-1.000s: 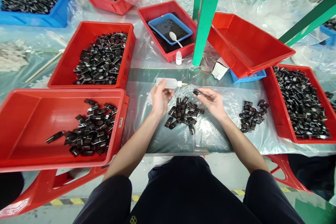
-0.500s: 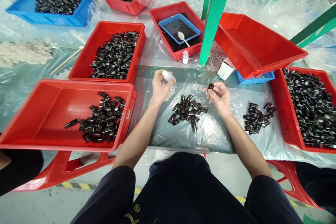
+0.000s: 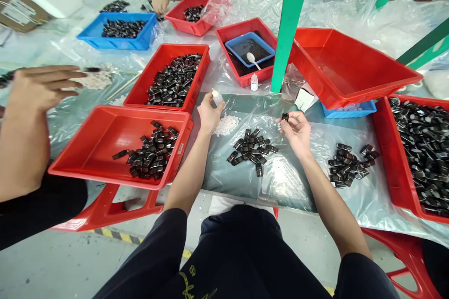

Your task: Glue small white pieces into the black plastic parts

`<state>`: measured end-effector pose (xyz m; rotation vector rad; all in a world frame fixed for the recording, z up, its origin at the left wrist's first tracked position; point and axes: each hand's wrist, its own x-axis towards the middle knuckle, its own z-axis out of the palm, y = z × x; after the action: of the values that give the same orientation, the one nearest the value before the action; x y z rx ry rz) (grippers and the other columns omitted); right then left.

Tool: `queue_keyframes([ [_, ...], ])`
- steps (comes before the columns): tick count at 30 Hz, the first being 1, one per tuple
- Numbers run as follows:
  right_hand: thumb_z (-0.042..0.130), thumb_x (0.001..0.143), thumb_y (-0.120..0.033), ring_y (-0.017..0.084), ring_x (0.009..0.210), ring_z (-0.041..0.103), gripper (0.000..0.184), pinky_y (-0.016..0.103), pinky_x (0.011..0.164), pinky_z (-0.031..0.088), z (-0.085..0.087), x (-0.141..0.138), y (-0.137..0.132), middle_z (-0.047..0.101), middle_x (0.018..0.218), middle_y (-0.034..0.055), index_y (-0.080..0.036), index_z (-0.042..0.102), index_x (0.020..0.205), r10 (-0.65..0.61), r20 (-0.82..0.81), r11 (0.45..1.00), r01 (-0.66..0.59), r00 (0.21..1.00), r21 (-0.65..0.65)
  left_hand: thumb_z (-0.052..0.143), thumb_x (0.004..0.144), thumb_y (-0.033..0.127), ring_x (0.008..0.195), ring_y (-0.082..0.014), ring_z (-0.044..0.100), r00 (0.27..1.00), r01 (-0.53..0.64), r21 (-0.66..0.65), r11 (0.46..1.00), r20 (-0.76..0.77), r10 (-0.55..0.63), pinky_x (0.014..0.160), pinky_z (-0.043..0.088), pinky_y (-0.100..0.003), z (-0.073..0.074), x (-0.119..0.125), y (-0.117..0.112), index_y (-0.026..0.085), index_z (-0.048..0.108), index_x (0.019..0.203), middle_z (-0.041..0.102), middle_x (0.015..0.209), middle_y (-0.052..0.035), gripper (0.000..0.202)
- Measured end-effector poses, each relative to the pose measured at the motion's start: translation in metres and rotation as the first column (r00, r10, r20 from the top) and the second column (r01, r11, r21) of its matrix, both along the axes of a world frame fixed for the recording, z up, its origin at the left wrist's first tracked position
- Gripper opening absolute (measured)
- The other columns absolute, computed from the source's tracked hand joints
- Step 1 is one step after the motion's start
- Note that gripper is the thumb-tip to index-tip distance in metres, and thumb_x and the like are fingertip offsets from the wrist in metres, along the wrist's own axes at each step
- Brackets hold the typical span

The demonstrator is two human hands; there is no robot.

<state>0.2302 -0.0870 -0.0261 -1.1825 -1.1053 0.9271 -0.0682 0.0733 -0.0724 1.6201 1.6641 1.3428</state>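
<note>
Within right grip (image 3: 297, 133), black piece (image 3: 285, 116)

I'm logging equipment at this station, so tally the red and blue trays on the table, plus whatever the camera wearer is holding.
Red trays: 6
Blue trays: 3
Bottle in the left hand: 1
Black piece in the right hand: 1
Total: 11

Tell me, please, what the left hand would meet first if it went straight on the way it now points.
Going straight on, the left hand, with its bottle, would probably meet the red tray with the white spoon first, though the hand's height is unclear and it might pass above.
</note>
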Motion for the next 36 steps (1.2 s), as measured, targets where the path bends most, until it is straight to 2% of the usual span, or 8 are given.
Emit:
queue_keyframes([
  [7, 0.077, 0.094, -0.049, 0.018, 0.067, 0.061, 0.033, 0.037, 0.065, 0.058, -0.002, 0.001, 0.002, 0.077, 0.089, 0.0013, -0.031, 0.052, 0.103, 0.004, 0.033, 1.000, -0.004, 0.999, 0.012, 0.088, 0.086, 0.034, 0.145, -0.0362, 0.068, 0.993, -0.089, 0.230, 0.969, -0.057, 0.104, 0.133, 0.044, -0.058, 0.033, -0.003, -0.018, 0.023, 0.068, 0.138, 0.075, 0.150, -0.0157, 0.056],
  [11, 0.076, 0.094, -0.047, 0.019, 0.069, 0.062, 0.031, 0.039, 0.066, 0.059, -0.004, 0.002, 0.004, 0.078, 0.093, 0.0024, -0.031, 0.051, 0.103, 0.015, 0.044, 1.000, -0.015, 0.999, 0.006, 0.077, 0.099, 0.032, 0.113, -0.0294, 0.076, 0.979, 0.149, 0.271, 0.951, -0.174, -0.103, 0.121, 0.051, -0.051, 0.065, 0.022, -0.045, 0.024, 0.080, 0.113, 0.083, 0.115, -0.0093, 0.017],
  [15, 0.075, 0.093, -0.046, 0.019, 0.070, 0.060, 0.031, 0.038, 0.066, 0.056, -0.006, 0.002, 0.005, 0.079, 0.094, 0.0030, -0.031, 0.051, 0.104, 0.006, 0.038, 1.000, -0.007, 0.999, 0.010, 0.075, 0.099, 0.028, 0.104, -0.0294, 0.076, 0.713, 0.608, -0.032, 0.794, -0.418, -0.563, 0.105, 0.057, -0.047, 0.065, 0.055, -0.060, 0.024, 0.086, 0.103, 0.084, 0.106, -0.0093, 0.012],
  [19, 0.075, 0.095, -0.049, 0.020, 0.072, 0.060, 0.031, 0.037, 0.065, 0.054, -0.008, 0.004, 0.005, 0.076, 0.090, 0.0020, -0.031, 0.052, 0.104, 0.003, 0.061, 1.000, -0.004, 0.998, 0.022, 0.069, 0.100, 0.022, 0.115, -0.0329, 0.076, 0.474, 0.724, -0.211, 0.656, -0.538, -0.697, 0.103, 0.059, -0.048, 0.047, 0.067, -0.058, 0.026, 0.087, 0.111, 0.083, 0.119, -0.0123, 0.021],
  [22, 0.077, 0.095, -0.052, 0.019, 0.071, 0.059, 0.034, 0.036, 0.064, 0.053, -0.010, 0.005, 0.005, 0.075, 0.089, 0.0018, -0.031, 0.053, 0.104, 0.003, 0.070, 1.000, -0.005, 0.998, 0.024, 0.068, 0.101, 0.022, 0.115, -0.0319, 0.077, 0.402, 0.765, -0.233, 0.600, -0.555, -0.728, 0.104, 0.060, -0.048, 0.039, 0.068, -0.053, 0.025, 0.087, 0.107, 0.083, 0.117, -0.0122, 0.020],
  [29, 0.080, 0.094, -0.053, 0.017, 0.069, 0.059, 0.033, 0.032, 0.060, 0.047, -0.011, 0.001, 0.005, 0.080, 0.091, 0.0022, -0.029, 0.059, 0.103, 0.018, 0.086, 1.000, -0.018, 0.996, 0.002, 0.073, 0.094, 0.024, 0.105, -0.0289, 0.078, 0.561, 0.746, -0.134, 0.653, -0.402, -0.723, 0.101, 0.060, -0.046, 0.045, 0.074, -0.052, 0.024, 0.083, 0.092, 0.085, 0.106, -0.0096, 0.011],
  [33, 0.081, 0.094, -0.054, 0.016, 0.067, 0.058, 0.033, 0.031, 0.057, 0.044, -0.010, -0.001, 0.002, 0.084, 0.095, 0.0037, -0.026, 0.068, 0.106, 0.043, 0.102, 0.999, -0.042, 0.994, -0.017, 0.074, 0.087, 0.028, 0.083, -0.0205, 0.074, 0.751, 0.654, -0.024, 0.756, -0.091, -0.653, 0.081, 0.057, -0.034, 0.049, 0.079, -0.066, 0.022, 0.083, 0.091, 0.086, 0.096, -0.0067, 0.012],
  [36, 0.081, 0.095, -0.055, 0.016, 0.067, 0.060, 0.033, 0.032, 0.057, 0.045, -0.010, -0.002, 0.000, 0.086, 0.097, 0.0051, -0.025, 0.076, 0.111, 0.070, 0.129, 0.997, -0.066, 0.989, -0.034, 0.079, 0.086, 0.034, 0.073, -0.0171, 0.069, 0.788, 0.602, 0.038, 0.798, 0.131, -0.601, 0.070, 0.053, -0.030, 0.048, 0.082, -0.080, 0.021, 0.083, 0.089, 0.084, 0.088, -0.0062, 0.014],
])
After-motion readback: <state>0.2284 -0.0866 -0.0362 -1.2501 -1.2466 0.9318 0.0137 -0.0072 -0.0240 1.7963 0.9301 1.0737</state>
